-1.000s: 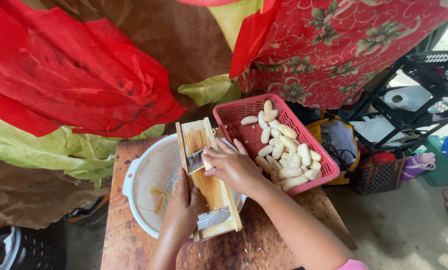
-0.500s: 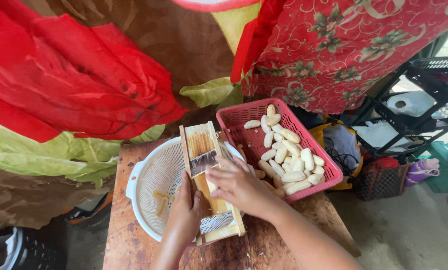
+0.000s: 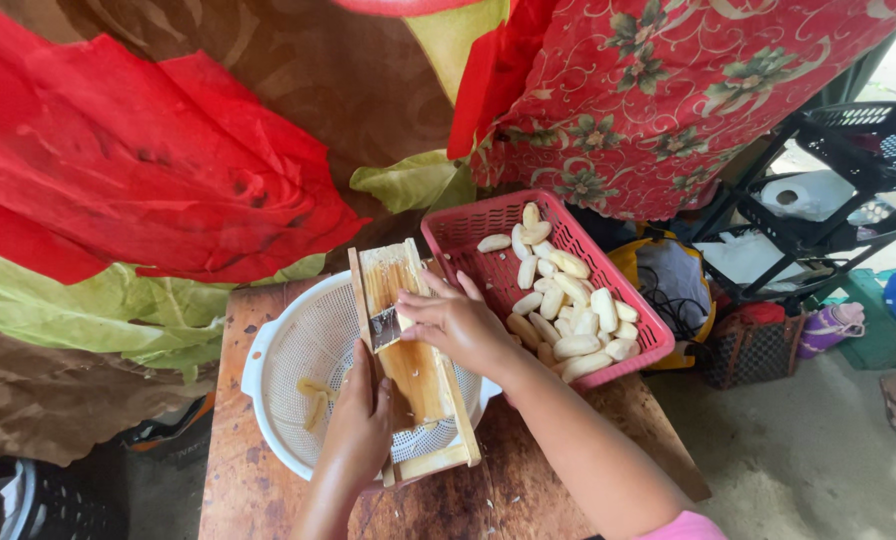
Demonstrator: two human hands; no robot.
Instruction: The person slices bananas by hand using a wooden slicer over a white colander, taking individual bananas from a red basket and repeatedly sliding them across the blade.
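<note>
Right hand (image 3: 453, 322) now farther up upright-tilted slicer (image 3: 413, 360)

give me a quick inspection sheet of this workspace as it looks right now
surface: worn wooden table, stained, partly bare
job's things: wooden slicer board lying across a white colander with a few slices inside; red basket of peeled pale pieces beside it
clutter: nothing seen on the table beyond these
grippers: left hand grips the slicer's side; right hand presses a pale piece at the blade
cables: dark cord on the yellow bag
surroundings: red, green and floral cloths hanging behind; black rack with a paper roll; bags on the sandy floor
</note>
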